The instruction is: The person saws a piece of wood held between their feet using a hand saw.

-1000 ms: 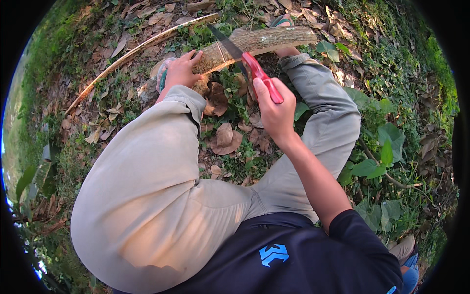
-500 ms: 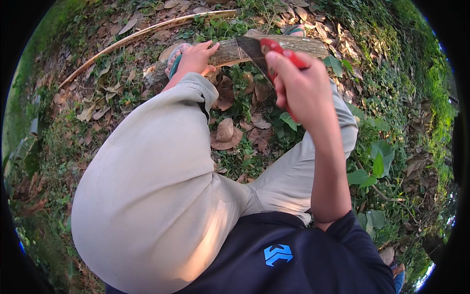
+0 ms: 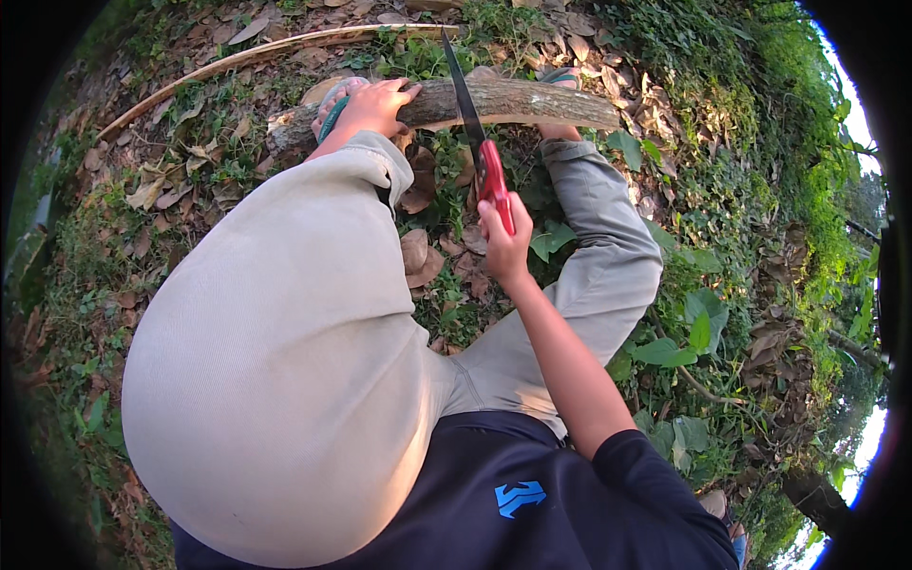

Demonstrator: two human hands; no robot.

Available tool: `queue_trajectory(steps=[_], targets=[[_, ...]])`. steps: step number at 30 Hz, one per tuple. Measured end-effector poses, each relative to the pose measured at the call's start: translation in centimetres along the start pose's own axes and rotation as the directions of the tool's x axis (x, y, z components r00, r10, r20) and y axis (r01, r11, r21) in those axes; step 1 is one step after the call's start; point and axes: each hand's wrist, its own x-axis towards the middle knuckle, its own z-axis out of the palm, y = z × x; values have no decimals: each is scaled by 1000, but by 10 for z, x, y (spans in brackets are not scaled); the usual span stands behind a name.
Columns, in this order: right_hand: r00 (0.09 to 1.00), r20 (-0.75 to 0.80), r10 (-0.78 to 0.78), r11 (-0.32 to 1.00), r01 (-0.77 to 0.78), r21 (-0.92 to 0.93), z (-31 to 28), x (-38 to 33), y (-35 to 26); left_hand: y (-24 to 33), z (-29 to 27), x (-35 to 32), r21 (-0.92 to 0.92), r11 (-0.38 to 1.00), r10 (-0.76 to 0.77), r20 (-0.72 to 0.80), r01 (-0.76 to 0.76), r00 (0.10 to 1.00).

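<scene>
A thick brown log (image 3: 532, 101) lies across the ground in front of my feet. My left hand (image 3: 372, 106) presses down on its left part, fingers spread over the bark. My right hand (image 3: 502, 243) is closed around the red handle of a hand saw (image 3: 472, 133). The dark blade runs away from me and crosses over the log near its middle. My bent knees in beige trousers fill the middle of the view, the left knee hiding part of the ground.
A long thin curved stick (image 3: 247, 55) lies beyond the log. Dry leaves (image 3: 418, 258) and low green plants (image 3: 684, 332) cover the ground. A sandal (image 3: 332, 104) shows under my left hand. A tree trunk (image 3: 817, 494) stands at lower right.
My right hand has come down and back toward me with the saw, so the blade now lies across the log. My left hand keeps its hold on the log.
</scene>
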Motion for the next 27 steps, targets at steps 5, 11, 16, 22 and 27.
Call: queue_trajectory(steps=[5,11,16,22,27], targets=[[991,-71,115,991,-119,-53,10,-79,-65,-12,2,-4,10,1000,-17,15,17,1000],[995,-71,66,982,-77,-171,34,49,-143,0,-19,-14,95,994,-62,-1,61,998],[995,-97,0,891,-44,-452,71,172,-120,9,-9,15,93,995,-37,116,26,993],[995,66,79,989,-86,123,21,38,-8,-6,-10,-1,54,998,-48,57,45,997],[999,-53,2,1000,-3,-6,11,-49,26,1,-14,-2,97,992,-94,73,87,993]])
